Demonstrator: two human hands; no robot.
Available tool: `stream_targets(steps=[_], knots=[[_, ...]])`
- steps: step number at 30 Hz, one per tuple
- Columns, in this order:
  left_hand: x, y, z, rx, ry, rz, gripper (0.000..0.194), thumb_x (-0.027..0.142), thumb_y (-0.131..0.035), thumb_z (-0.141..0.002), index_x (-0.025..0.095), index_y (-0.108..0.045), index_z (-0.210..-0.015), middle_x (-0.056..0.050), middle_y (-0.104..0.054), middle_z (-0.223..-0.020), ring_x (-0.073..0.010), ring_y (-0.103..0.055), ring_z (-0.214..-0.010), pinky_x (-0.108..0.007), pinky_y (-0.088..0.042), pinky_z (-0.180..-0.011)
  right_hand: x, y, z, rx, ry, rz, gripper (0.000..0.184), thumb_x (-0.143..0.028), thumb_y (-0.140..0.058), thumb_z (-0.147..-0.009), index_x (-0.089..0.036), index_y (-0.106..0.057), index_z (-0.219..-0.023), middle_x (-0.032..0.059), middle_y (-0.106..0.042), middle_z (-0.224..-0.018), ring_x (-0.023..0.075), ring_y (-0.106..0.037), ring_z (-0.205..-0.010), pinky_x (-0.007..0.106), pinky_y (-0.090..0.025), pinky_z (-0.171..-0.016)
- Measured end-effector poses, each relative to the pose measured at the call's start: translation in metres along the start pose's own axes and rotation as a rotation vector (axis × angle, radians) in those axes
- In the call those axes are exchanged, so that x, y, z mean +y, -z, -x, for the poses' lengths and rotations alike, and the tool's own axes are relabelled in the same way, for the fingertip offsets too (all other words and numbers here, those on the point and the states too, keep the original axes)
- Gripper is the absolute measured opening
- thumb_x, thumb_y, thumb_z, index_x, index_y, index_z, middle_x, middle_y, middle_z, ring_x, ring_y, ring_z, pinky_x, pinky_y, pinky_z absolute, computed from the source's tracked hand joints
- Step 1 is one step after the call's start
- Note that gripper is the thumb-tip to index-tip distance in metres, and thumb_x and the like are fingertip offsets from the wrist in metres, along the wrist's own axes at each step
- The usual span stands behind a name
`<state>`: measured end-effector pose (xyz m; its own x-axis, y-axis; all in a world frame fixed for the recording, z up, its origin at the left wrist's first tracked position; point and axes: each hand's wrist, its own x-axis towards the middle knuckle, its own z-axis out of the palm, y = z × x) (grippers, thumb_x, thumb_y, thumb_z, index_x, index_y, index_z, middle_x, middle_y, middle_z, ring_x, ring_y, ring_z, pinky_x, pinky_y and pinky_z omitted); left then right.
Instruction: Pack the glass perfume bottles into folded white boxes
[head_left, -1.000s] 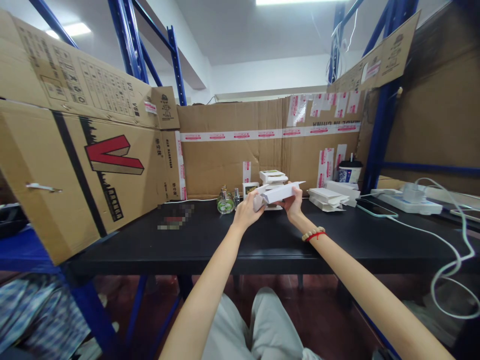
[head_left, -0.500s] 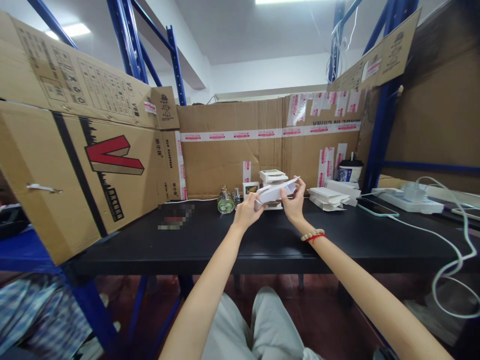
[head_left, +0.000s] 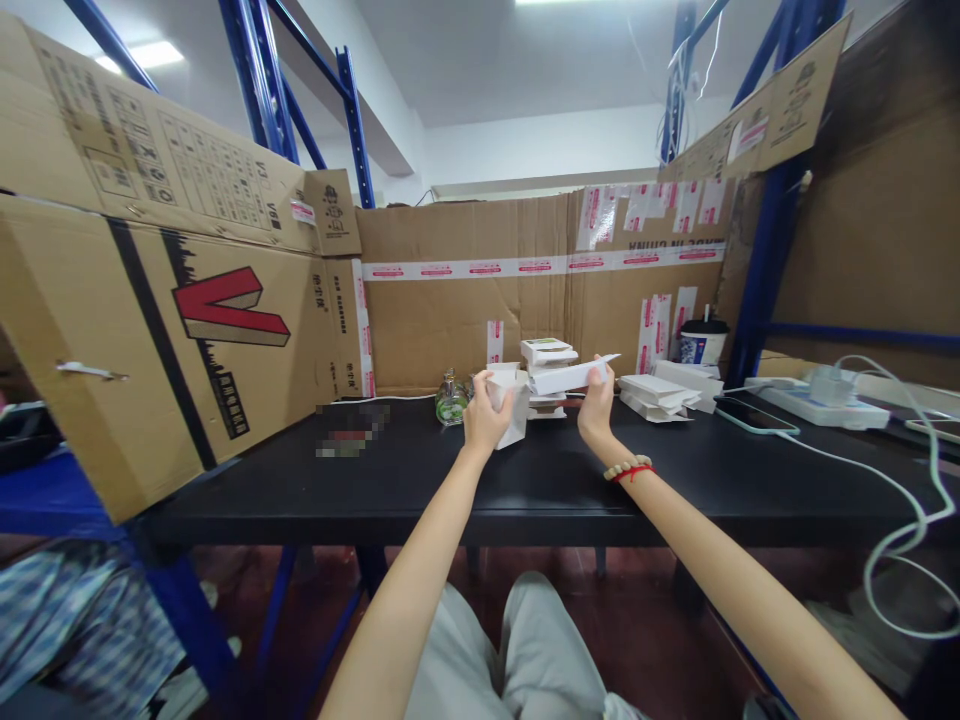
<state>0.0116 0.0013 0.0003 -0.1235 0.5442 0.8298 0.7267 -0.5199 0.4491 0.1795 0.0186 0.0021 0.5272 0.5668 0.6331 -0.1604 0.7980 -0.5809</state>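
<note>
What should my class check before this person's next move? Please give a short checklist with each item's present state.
1. Left hand holding the white carton: ok.
2. Right hand holding the white panel: ok.
3. Panel folded flat against the carton: not ok; it reaches across to the right hand.
4. Panel and carton joined as one piece: cannot tell.
5. Green glass bottle upright: ok.
6. Cup has its black lid on: ok.
</note>
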Motion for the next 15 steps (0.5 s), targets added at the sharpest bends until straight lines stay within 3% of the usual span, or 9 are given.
stream_targets(steps=[4,8,11,15], knots=[[-0.010,-0.003,-0.007,0.178,0.155,0.147,0.035,0.037,-0.038,-0.088,0.019,-0.030,-0.117,-0.004,-0.062,-0.084,-0.0164,-0.063,-0.071,-0.025,-0.044,-0.063,0.001,0.000,0.000,-0.014,-0.083,-0.015,0.051,-0.052,-0.048,-0.075,-0.020,-0.053,-0.115,0.0003,-0.053,-0.078,0.0125,-0.053,-0.059,0.026,-0.051,-0.047],[-0.013,-0.003,-0.008,0.224,0.272,0.145,0.038,0.037,-0.035,-0.089,0.019,-0.027,-0.121,-0.007,-0.063,-0.092,-0.0185,-0.064,-0.079,-0.028,-0.045,-0.071,-0.001,-0.002,0.001,-0.051,-0.197,-0.018,0.056,-0.059,-0.044,-0.071,-0.016,-0.059,-0.105,-0.0021,-0.048,-0.064,0.0140,-0.052,-0.053,0.028,-0.049,-0.045],[-0.009,0.000,-0.002,0.101,0.179,0.076,0.045,0.037,-0.043,-0.084,0.019,-0.028,-0.122,-0.009,-0.063,-0.095,-0.0221,-0.064,-0.082,-0.030,-0.045,-0.069,-0.002,-0.001,0.004,-0.128,-0.178,-0.025,0.055,-0.060,-0.046,-0.070,-0.017,-0.061,-0.100,-0.0031,-0.047,-0.060,0.0137,-0.049,-0.051,0.027,-0.046,-0.046],[0.000,0.002,0.006,-0.128,0.015,-0.046,0.041,0.037,-0.049,-0.079,0.021,-0.037,-0.114,-0.003,-0.064,-0.080,-0.0218,-0.065,-0.072,-0.029,-0.045,-0.064,-0.004,-0.001,0.006,-0.253,-0.113,-0.066,0.051,-0.061,-0.048,-0.069,-0.018,-0.063,-0.092,-0.0019,-0.052,-0.064,0.0130,-0.048,-0.054,0.025,-0.045,-0.050]])
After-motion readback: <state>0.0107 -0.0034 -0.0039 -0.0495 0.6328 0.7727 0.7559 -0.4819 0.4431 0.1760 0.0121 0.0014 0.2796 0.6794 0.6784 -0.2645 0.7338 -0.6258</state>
